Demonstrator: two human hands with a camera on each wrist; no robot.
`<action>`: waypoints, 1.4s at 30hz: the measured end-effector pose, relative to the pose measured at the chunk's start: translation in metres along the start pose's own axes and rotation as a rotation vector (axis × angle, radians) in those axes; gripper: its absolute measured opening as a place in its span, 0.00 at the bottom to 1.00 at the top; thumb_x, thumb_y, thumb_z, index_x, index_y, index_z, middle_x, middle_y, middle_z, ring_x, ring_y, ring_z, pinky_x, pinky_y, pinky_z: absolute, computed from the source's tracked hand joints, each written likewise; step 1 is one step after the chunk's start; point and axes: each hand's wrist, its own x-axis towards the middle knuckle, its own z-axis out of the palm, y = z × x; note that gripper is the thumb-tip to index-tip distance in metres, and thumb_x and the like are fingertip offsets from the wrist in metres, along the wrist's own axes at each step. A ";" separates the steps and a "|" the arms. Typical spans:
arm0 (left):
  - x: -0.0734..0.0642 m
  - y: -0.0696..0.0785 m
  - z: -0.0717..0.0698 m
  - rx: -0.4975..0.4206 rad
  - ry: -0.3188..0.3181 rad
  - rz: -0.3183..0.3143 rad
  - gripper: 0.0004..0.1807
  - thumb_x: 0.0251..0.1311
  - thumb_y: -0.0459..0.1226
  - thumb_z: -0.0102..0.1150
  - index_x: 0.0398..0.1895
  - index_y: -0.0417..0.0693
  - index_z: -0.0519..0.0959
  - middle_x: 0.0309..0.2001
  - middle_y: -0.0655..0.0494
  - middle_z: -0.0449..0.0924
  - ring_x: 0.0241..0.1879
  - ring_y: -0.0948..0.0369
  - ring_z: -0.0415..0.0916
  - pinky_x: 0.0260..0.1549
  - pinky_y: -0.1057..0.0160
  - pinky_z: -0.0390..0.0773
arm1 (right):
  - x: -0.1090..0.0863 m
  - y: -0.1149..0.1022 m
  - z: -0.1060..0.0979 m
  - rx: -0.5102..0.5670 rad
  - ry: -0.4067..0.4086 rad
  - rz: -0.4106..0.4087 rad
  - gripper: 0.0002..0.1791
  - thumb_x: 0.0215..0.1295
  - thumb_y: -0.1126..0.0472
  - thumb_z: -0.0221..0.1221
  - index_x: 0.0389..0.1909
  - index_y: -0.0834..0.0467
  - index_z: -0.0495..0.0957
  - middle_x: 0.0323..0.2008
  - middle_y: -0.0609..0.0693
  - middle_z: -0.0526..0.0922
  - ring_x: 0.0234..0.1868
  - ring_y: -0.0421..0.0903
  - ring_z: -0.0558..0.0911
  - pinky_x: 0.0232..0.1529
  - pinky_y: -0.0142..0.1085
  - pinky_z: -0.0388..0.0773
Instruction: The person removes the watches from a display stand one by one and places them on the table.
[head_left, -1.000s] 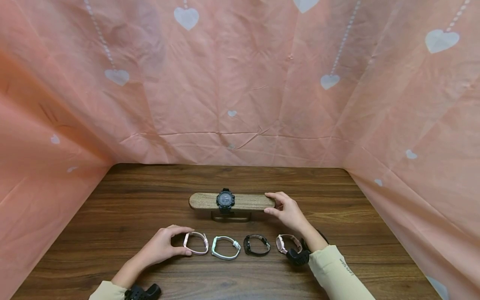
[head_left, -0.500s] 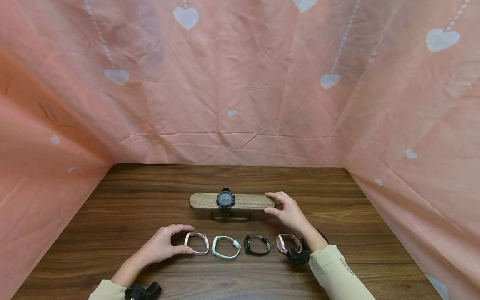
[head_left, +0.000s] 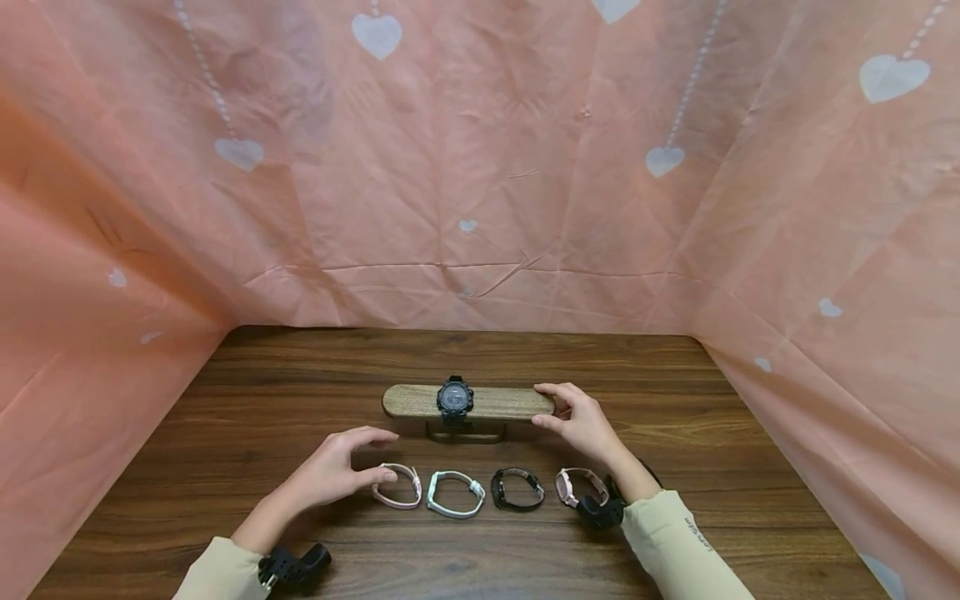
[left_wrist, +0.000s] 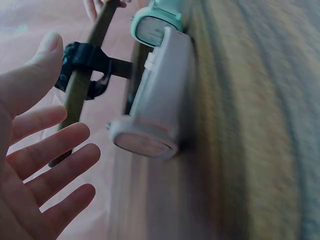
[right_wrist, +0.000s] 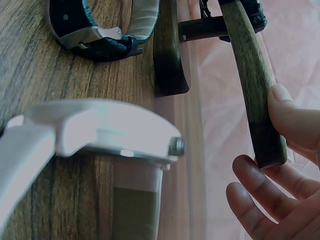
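My left hand (head_left: pixel 333 471) hovers over the pale pink watch (head_left: pixel 397 486) at the left end of the row, its fingers spread. In the left wrist view the hand (left_wrist: pixel 40 145) is apart from that watch (left_wrist: pixel 160 95) and holds nothing. My right hand (head_left: pixel 581 421) grips the right end of the wooden display stand (head_left: pixel 510 403), thumb on the near side and fingers on the far side. A black watch (head_left: pixel 454 398) is strapped around the stand's bar, left of its middle. The right wrist view shows the thumb pressed against the bar (right_wrist: pixel 252 85).
Along the table (head_left: pixel 300 367), in front of the stand, lie a mint-green watch (head_left: pixel 455 495), a black watch with a buckle (head_left: pixel 517 490) and a pink watch (head_left: pixel 581 487) close to my right wrist. Pink cloth (head_left: pixel 465 167) with white hearts encloses the back and sides.
My left hand has let go of the leftmost pink watch and moved up and slightly away from it. The right hand keeps its grip on the stand's end.
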 end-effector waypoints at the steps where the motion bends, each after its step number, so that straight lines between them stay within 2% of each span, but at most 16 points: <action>1: 0.002 0.001 0.000 0.001 0.009 0.014 0.26 0.48 0.49 0.69 0.49 0.48 0.78 0.45 0.53 0.81 0.44 0.55 0.77 0.43 0.53 0.76 | 0.000 0.000 0.000 0.001 0.001 0.001 0.28 0.47 0.60 0.71 0.52 0.59 0.77 0.37 0.49 0.77 0.31 0.42 0.75 0.30 0.32 0.73; 6: 0.014 0.008 -0.002 0.022 0.051 0.055 0.23 0.47 0.48 0.70 0.48 0.53 0.79 0.45 0.57 0.80 0.44 0.56 0.78 0.43 0.54 0.76 | -0.001 -0.001 -0.001 0.001 0.006 0.002 0.28 0.47 0.60 0.71 0.52 0.58 0.77 0.35 0.48 0.77 0.30 0.42 0.75 0.29 0.32 0.74; 11: 0.024 0.015 -0.003 0.059 0.066 0.034 0.23 0.48 0.50 0.68 0.48 0.54 0.79 0.47 0.64 0.79 0.48 0.62 0.75 0.47 0.59 0.75 | -0.001 0.001 -0.001 0.006 0.009 0.009 0.28 0.47 0.60 0.71 0.52 0.59 0.77 0.35 0.49 0.77 0.30 0.42 0.76 0.29 0.33 0.74; 19: 0.039 0.023 -0.004 0.062 0.083 0.039 0.24 0.48 0.48 0.69 0.47 0.46 0.80 0.42 0.55 0.81 0.44 0.59 0.77 0.43 0.56 0.76 | -0.002 0.003 0.000 0.037 0.012 0.034 0.28 0.47 0.60 0.71 0.52 0.59 0.76 0.33 0.49 0.76 0.30 0.44 0.76 0.29 0.33 0.75; 26: 0.052 0.027 -0.001 0.130 0.121 0.088 0.24 0.48 0.46 0.70 0.46 0.43 0.79 0.42 0.54 0.81 0.43 0.58 0.78 0.41 0.58 0.77 | -0.002 0.004 -0.001 0.057 0.018 0.032 0.28 0.47 0.61 0.71 0.52 0.59 0.77 0.33 0.49 0.76 0.30 0.44 0.76 0.30 0.33 0.75; 37: 0.064 0.027 0.004 0.183 0.143 0.081 0.26 0.46 0.46 0.71 0.48 0.43 0.79 0.44 0.54 0.79 0.44 0.59 0.77 0.42 0.58 0.76 | -0.002 0.003 -0.001 0.052 0.006 0.003 0.27 0.48 0.62 0.70 0.52 0.61 0.76 0.35 0.50 0.77 0.30 0.43 0.76 0.30 0.33 0.75; 42: 0.070 0.029 0.008 0.231 0.140 0.085 0.28 0.46 0.47 0.71 0.50 0.43 0.78 0.48 0.55 0.78 0.48 0.59 0.75 0.45 0.56 0.75 | -0.002 0.003 -0.002 0.048 0.013 0.003 0.27 0.48 0.62 0.70 0.51 0.61 0.77 0.34 0.49 0.77 0.29 0.42 0.76 0.30 0.32 0.75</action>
